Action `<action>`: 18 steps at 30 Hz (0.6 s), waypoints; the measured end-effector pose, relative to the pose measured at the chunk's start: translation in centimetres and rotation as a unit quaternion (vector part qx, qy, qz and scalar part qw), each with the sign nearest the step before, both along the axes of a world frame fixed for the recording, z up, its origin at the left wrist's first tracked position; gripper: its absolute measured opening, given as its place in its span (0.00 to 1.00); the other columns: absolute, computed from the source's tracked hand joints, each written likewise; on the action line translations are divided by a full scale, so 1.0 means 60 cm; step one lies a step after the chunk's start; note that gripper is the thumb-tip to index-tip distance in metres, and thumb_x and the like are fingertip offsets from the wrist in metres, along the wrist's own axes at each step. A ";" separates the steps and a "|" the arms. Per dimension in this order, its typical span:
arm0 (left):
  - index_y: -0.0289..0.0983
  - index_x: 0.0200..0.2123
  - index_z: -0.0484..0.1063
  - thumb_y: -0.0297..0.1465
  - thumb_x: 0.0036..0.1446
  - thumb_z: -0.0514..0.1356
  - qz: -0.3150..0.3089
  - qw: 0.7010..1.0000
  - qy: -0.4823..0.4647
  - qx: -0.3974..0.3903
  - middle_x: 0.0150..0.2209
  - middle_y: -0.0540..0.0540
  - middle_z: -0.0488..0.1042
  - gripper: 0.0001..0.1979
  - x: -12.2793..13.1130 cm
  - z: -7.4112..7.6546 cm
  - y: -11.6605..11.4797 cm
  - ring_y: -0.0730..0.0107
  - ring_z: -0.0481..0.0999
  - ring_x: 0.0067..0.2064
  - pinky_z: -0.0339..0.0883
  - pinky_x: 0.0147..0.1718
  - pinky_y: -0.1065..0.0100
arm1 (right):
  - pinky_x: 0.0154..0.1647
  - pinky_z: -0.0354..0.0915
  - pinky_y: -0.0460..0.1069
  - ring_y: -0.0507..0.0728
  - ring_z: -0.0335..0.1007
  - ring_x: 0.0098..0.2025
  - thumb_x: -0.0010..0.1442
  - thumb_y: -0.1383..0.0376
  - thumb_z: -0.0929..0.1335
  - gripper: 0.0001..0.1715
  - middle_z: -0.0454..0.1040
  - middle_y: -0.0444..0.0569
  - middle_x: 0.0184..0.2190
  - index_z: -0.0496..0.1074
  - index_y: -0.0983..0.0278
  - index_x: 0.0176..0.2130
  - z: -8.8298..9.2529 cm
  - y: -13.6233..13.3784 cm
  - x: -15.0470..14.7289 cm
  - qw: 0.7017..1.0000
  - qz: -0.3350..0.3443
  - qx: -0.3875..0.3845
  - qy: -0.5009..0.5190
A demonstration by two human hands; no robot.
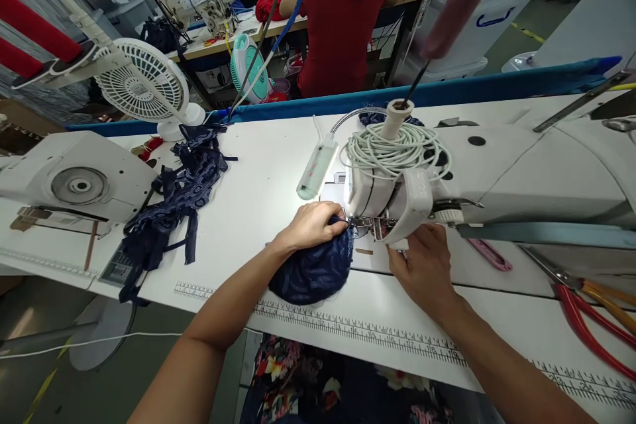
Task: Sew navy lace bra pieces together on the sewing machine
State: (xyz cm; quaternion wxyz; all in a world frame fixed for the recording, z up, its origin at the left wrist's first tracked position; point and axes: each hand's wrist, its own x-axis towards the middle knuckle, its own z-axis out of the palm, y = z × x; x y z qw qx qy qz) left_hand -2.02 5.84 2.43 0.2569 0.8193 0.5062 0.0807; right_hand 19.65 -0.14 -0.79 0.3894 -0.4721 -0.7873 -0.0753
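My left hand pinches the upper edge of a navy blue lace fabric piece, thumb and fingers closed on it just left of the needle area. The fabric's rounded lower part lies flat on the white table. Its right edge reaches the presser foot of the sewing machine. On the other side of the machine head is my right hand, its fingers curled in close to the needle area. The machine's white guard partly covers those fingertips, and what they hold cannot be made out.
Navy lace strips are heaped at the left, beside another machine head and a white fan. Red-handled scissors and a pink tool lie at the right. A lamp hangs near my left hand. A person in red sits beyond.
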 end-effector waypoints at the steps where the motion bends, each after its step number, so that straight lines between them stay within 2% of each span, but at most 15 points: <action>1: 0.40 0.37 0.75 0.37 0.59 0.57 0.001 1.000 0.001 -0.001 0.36 0.48 0.78 0.09 0.000 0.000 0.000 0.60 0.77 0.40 0.66 0.39 0.68 | 0.38 0.59 0.52 0.53 0.62 0.24 0.55 0.78 0.61 0.14 0.66 0.41 0.21 0.68 0.61 0.34 0.000 0.000 0.000 1.000 0.001 -0.001 0.000; 11: 0.40 0.38 0.74 0.36 0.59 0.57 -0.001 1.000 -0.002 0.000 0.36 0.49 0.78 0.09 0.001 0.000 -0.004 0.61 0.77 0.39 0.66 0.38 0.68 | 0.41 0.60 0.51 0.53 0.65 0.29 0.60 0.75 0.62 0.11 0.70 0.45 0.25 0.70 0.63 0.33 -0.007 -0.003 -0.004 1.000 0.013 -0.014 -0.012; 15: 0.40 0.37 0.74 0.35 0.59 0.57 0.000 1.000 -0.004 0.006 0.37 0.49 0.78 0.08 0.000 -0.005 -0.005 0.60 0.77 0.40 0.66 0.37 0.68 | 0.43 0.58 0.52 0.55 0.68 0.34 0.63 0.71 0.62 0.14 0.74 0.48 0.30 0.74 0.61 0.42 -0.011 -0.012 -0.017 0.990 0.074 -0.066 -0.099; 18: 0.40 0.37 0.74 0.36 0.59 0.56 0.004 1.000 -0.004 0.009 0.38 0.48 0.78 0.09 0.000 -0.007 -0.005 0.59 0.77 0.41 0.66 0.37 0.67 | 0.44 0.58 0.53 0.57 0.68 0.36 0.63 0.72 0.61 0.17 0.74 0.49 0.30 0.74 0.62 0.47 -0.015 -0.016 -0.023 0.984 0.073 -0.086 -0.142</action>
